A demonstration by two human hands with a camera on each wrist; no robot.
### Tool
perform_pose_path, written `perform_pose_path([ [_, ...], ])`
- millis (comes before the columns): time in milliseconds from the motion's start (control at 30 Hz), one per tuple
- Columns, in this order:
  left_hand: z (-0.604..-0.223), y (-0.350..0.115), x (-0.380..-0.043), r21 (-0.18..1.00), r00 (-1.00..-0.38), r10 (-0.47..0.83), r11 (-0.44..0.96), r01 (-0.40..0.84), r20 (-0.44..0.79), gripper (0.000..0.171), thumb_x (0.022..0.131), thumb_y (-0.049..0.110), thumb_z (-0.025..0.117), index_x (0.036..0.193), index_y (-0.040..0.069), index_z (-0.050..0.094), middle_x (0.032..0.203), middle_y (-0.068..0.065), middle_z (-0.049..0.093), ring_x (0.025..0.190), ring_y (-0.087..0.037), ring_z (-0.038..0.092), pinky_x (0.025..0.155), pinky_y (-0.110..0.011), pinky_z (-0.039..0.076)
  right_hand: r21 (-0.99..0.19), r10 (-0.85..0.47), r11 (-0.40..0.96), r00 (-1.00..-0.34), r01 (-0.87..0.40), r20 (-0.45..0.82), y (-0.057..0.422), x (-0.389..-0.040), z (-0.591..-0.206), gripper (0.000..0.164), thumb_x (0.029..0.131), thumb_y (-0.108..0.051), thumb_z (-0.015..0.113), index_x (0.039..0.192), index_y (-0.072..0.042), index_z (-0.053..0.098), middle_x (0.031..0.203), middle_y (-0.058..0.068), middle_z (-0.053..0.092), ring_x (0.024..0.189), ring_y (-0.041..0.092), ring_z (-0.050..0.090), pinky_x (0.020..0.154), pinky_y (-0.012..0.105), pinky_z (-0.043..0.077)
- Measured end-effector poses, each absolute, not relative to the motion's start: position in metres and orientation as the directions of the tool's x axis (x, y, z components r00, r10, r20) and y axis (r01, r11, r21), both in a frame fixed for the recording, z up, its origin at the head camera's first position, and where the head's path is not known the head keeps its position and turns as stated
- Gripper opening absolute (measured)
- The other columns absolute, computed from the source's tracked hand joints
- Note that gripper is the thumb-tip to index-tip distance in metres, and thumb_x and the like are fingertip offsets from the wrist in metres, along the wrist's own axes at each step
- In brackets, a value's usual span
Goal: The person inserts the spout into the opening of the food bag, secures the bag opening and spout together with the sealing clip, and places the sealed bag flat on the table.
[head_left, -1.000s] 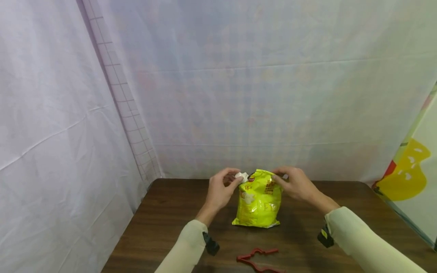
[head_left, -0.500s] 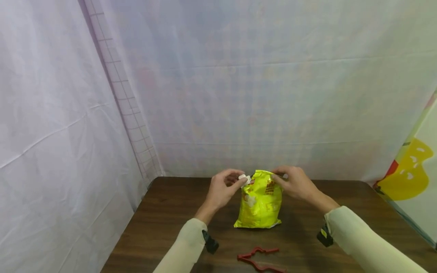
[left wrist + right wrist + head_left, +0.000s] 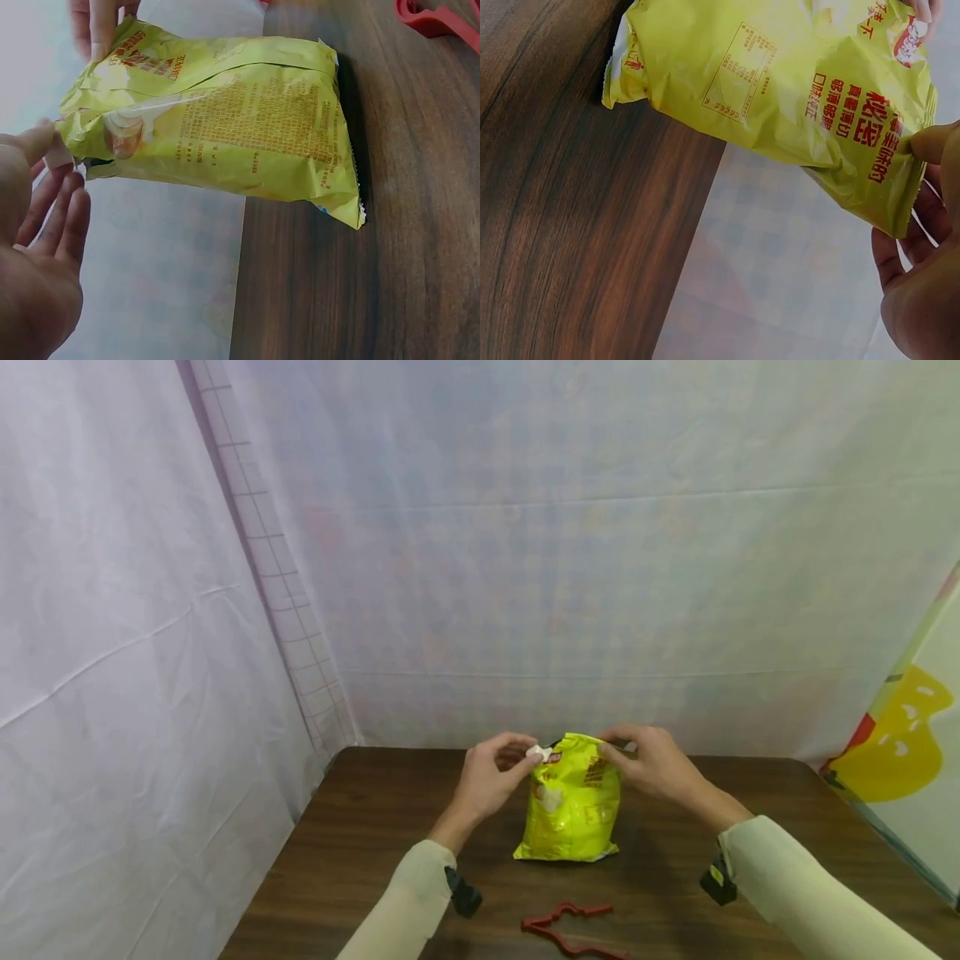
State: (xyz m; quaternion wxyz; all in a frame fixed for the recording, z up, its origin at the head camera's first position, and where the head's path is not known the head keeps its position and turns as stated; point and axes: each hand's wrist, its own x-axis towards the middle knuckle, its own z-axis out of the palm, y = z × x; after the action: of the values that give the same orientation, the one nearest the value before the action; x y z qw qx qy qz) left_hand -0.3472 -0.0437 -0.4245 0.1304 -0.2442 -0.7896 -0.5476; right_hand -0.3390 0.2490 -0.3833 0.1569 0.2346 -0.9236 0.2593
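A yellow chip bag [image 3: 572,814] with red print stands upright on the table in the head view. My left hand [image 3: 486,777] is at its upper left corner. There, thumb and fingers pinch a small white piece [image 3: 58,154]; whether it belongs to the bag I cannot tell. Just below that corner a dark gap shows in the left wrist view. My right hand [image 3: 652,764] pinches the bag's upper right corner, thumb in front and fingers behind. In the right wrist view the printed front of the bag faces the camera. What is inside the bag is hidden.
On the dark wooden table [image 3: 360,835], nearer to me than the bag, lies a red clip-like tool [image 3: 558,929] with spread arms. A pale curtain [image 3: 525,568] hangs behind the table. A yellow shape [image 3: 888,743] is at the far right.
My left hand has shifted slightly right along with the white piece, which shows smaller now. The bag's base has moved a touch to the right. My right hand has barely moved.
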Motion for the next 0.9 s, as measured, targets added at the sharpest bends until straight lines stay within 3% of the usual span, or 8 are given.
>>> perform_pose_path([
  [400, -0.426, -0.042, -0.345, 0.809, -0.861, 0.226, 0.299, 0.506, 0.456, 0.024, 0.105, 0.038, 0.074, 0.125, 0.025, 0.077, 0.122, 0.003, 0.078, 0.113, -0.015, 0.075, 0.099, -0.035, 0.063, -0.406, -0.367, 0.748, -0.836, -0.526, 0.407, 0.247, -0.337, -0.382, 0.031, 0.109, -0.031, 0.068, 0.132, -0.011, 0.076, 0.127, 0.011, 0.078, 0.114, 0.032, 0.073, 0.092, 0.055, 0.063],
  [600, -0.427, -0.041, -0.346, 0.817, -0.869, 0.213, 0.298, 0.493, 0.446, 0.024, 0.105, 0.038, 0.073, 0.126, 0.025, 0.076, 0.123, 0.003, 0.077, 0.116, -0.015, 0.074, 0.102, -0.034, 0.063, -0.382, -0.412, 0.739, -0.821, -0.555, 0.395, 0.235, -0.341, -0.377, 0.043, 0.109, -0.033, 0.068, 0.146, -0.011, 0.066, 0.137, 0.013, 0.074, 0.122, 0.035, 0.07, 0.103, 0.064, 0.057],
  [767, -0.428, -0.04, -0.348, 0.82, -0.871, 0.214, 0.298, 0.489, 0.442, 0.024, 0.105, 0.039, 0.074, 0.125, 0.027, 0.076, 0.123, 0.004, 0.077, 0.116, -0.014, 0.074, 0.102, -0.035, 0.063, -0.336, -0.496, 0.699, -0.766, -0.632, 0.409, 0.22, -0.346, -0.372, 0.05, 0.106, -0.028, 0.073, 0.152, -0.014, 0.06, 0.142, 0.01, 0.072, 0.127, 0.034, 0.069, 0.104, 0.062, 0.058],
  [900, -0.428, -0.04, -0.348, 0.82, -0.868, 0.22, 0.288, 0.495, 0.446, 0.025, 0.105, 0.041, 0.073, 0.126, 0.027, 0.076, 0.124, 0.003, 0.077, 0.117, -0.015, 0.074, 0.102, -0.034, 0.063, -0.277, -0.557, 0.665, -0.708, -0.693, 0.434, 0.211, -0.351, -0.37, 0.039, 0.105, -0.022, 0.075, 0.142, -0.013, 0.069, 0.136, 0.008, 0.075, 0.124, 0.03, 0.072, 0.102, 0.056, 0.061],
])
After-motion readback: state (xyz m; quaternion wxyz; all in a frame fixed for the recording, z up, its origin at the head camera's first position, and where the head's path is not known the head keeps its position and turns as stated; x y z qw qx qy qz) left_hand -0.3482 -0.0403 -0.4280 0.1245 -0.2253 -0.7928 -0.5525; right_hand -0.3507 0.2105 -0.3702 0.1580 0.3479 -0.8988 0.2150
